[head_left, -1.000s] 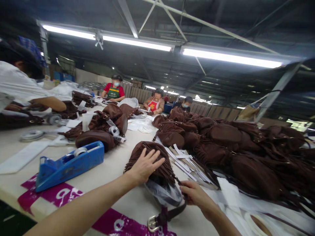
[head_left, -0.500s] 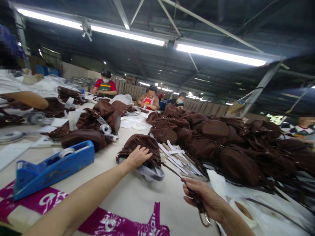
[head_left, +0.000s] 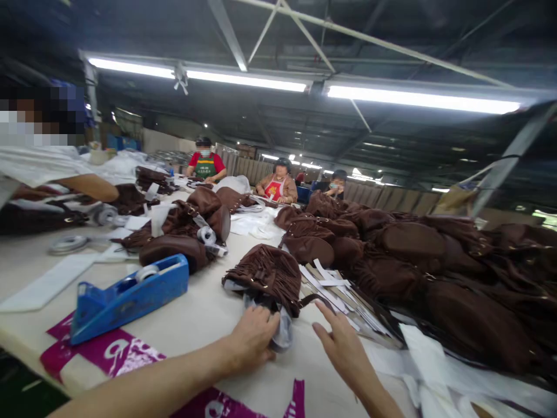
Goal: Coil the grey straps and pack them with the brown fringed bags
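A single camera, worn on your head, gave the view. It looked forward and down along the worktop (head_left: pixel 195 334) from your end, slightly above its surface. Your left hand (head_left: pixel 256 334) and right hand (head_left: pixel 343 348) sat close to the lens, below mid-frame, with your forearms (head_left: pixel 161 377) entering from the bottom edge. The wide view reached over the bags (head_left: pixel 409 247) to co-workers (head_left: pixel 275 188) farther off and up to the lights (head_left: pixel 422 100), which sloped down rightward across it.
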{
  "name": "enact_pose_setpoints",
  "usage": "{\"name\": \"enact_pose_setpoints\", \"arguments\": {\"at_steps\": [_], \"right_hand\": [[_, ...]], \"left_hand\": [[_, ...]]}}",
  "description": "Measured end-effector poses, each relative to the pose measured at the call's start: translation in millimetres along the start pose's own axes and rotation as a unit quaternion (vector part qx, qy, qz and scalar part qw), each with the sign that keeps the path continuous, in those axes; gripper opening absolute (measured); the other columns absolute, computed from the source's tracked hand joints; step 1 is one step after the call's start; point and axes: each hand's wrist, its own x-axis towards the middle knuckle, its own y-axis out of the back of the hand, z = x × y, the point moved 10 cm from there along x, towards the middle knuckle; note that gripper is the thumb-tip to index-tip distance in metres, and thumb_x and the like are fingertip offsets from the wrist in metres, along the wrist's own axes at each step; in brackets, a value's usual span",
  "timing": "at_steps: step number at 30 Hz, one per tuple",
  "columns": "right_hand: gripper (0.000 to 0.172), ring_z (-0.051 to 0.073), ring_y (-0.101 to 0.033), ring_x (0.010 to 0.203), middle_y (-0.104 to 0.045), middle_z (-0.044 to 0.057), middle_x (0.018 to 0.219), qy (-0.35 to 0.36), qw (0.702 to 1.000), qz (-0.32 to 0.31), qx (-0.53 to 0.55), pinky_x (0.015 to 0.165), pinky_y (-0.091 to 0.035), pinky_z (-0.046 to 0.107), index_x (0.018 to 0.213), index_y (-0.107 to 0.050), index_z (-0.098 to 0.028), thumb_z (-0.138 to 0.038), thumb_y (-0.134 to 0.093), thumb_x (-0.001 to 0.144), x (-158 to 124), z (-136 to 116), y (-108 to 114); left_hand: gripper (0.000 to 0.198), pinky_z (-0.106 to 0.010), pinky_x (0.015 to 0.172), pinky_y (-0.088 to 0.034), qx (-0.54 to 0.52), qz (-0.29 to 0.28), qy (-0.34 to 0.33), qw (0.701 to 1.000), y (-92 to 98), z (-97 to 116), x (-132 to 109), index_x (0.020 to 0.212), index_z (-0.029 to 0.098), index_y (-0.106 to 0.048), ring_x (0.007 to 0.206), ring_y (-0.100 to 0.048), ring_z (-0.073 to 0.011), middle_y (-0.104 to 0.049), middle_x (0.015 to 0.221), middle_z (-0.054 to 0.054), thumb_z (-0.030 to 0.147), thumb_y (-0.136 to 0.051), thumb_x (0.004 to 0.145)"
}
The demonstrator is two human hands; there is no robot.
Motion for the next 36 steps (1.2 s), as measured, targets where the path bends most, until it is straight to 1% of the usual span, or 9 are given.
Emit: {"name": "enact_pose_setpoints", "arguments": {"at_steps": [2, 6, 13, 17, 22, 24, 28, 31, 36], "right_hand": [[0.044, 0.025, -0.06, 0.099, -0.059, 0.014, 0.108, 0.071, 0.991, -0.008, -0.114, 0.091, -0.045, 0.039, 0.128, -0.056, -0.018, -0.036, -0.04, 0.092, 22, -33, -18], [0.031, 0.024, -0.06, 0.105, -0.063, 0.013, 0.105, 0.102, 0.973, -0.068, -0.196, 0.091, -0.044, 0.032, 0.112, -0.067, -0.018, -0.035, -0.051, 0.09, 56, -59, -54], [0.03, 0.027, -0.066, 0.09, -0.057, 0.015, 0.111, 0.043, 0.96, -0.069, -0.269, 0.078, -0.049, 0.036, 0.11, -0.064, -0.016, -0.022, -0.064, 0.081, 79, -18, -64], [0.039, 0.028, -0.066, 0.092, -0.053, 0.019, 0.121, 0.031, 0.955, -0.053, -0.29, 0.079, -0.049, 0.041, 0.126, -0.056, -0.019, -0.025, -0.056, 0.087, 79, -11, -59], [0.025, 0.043, -0.053, 0.116, -0.044, 0.022, 0.141, 0.042, 0.929, 0.02, -0.366, 0.087, -0.042, 0.058, 0.103, -0.07, -0.021, -0.014, -0.06, 0.081, 54, -35, -34], [0.039, 0.041, -0.049, 0.123, -0.048, 0.02, 0.14, 0.096, 0.921, 0.051, -0.375, 0.093, -0.041, 0.057, 0.11, -0.068, -0.023, -0.004, -0.053, 0.079, 33, -56, -29], [0.083, 0.031, -0.038, 0.136, -0.029, 0.011, 0.155, 0.31, 0.912, -0.118, -0.24, 0.102, -0.042, 0.043, 0.139, -0.047, -0.03, 0.006, -0.048, 0.064, -30, -100, -67], [0.066, 0.034, -0.032, 0.139, -0.033, 0.011, 0.152, 0.377, 0.879, -0.239, -0.167, 0.104, -0.041, 0.045, 0.129, -0.058, -0.029, -0.003, -0.054, 0.068, -70, -111, -81], [0.04, 0.024, -0.042, 0.134, -0.041, 0.012, 0.149, 0.281, 0.938, -0.201, -0.039, 0.104, -0.042, 0.036, 0.108, -0.067, -0.026, -0.012, -0.044, 0.079, -54, -86, -51]], "left_hand": [[0.041, -0.046, 0.086, -0.041, 0.006, 0.0, 0.042, 0.999, -6.6, -5, 7, 0.115, 0.012, -0.057, 0.099, -0.056, -0.0322, -0.063, 0.107, -0.017, 0.026, -0.063, 0.076], [0.02, -0.041, 0.087, -0.041, -0.063, -0.032, -0.055, 0.996, -4.6, -2, -3, 0.086, 0.019, -0.067, 0.086, -0.06, -0.0242, -0.069, 0.084, -0.006, 0.014, -0.065, 0.067], [0.02, -0.051, 0.115, -0.001, -0.107, -0.02, -0.181, 0.977, 41.0, -62, -125, 0.063, 0.022, -0.059, 0.089, -0.053, -0.0175, -0.062, 0.066, 0.006, 0.002, -0.062, 0.063], [0.025, -0.046, 0.116, -0.009, -0.018, 0.03, -0.117, 0.993, 57.7, -105, -152, 0.061, 0.022, -0.055, 0.084, -0.052, -0.0155, -0.061, 0.068, 0.004, 0.008, -0.053, 0.081], [0.029, -0.039, 0.114, -0.02, 0.029, 0.069, -0.186, 0.98, 53.7, -61, -146, 0.062, 0.02, -0.05, 0.083, -0.053, -0.0144, -0.061, 0.071, 0.001, 0.009, -0.05, 0.088], [0.025, -0.039, 0.113, -0.023, 0.024, 0.058, -0.2, 0.978, 46.8, -34, -139, 0.064, 0.02, -0.047, 0.082, -0.053, -0.0143, -0.061, 0.074, 0.001, 0.008, -0.051, 0.085], [0.021, -0.032, 0.094, -0.041, -0.052, 0.022, -0.226, 0.972, 46.7, 13, -125, 0.065, 0.021, -0.043, 0.079, -0.052, -0.0156, -0.061, 0.079, 0.0, 0.012, -0.06, 0.074], [0.021, -0.027, 0.078, -0.044, -0.14, 0.014, -0.229, 0.963, 59.2, 33, -116, 0.069, 0.021, -0.044, 0.081, -0.054, -0.0162, -0.062, 0.083, -0.001, 0.008, -0.06, 0.067], [0.024, -0.021, 0.072, -0.043, -0.263, 0.027, -0.132, 0.955, 66.9, 42, -99, 0.072, 0.02, -0.043, 0.081, -0.055, -0.0144, -0.056, 0.078, 0.001, -0.001, -0.051, 0.064]]}}
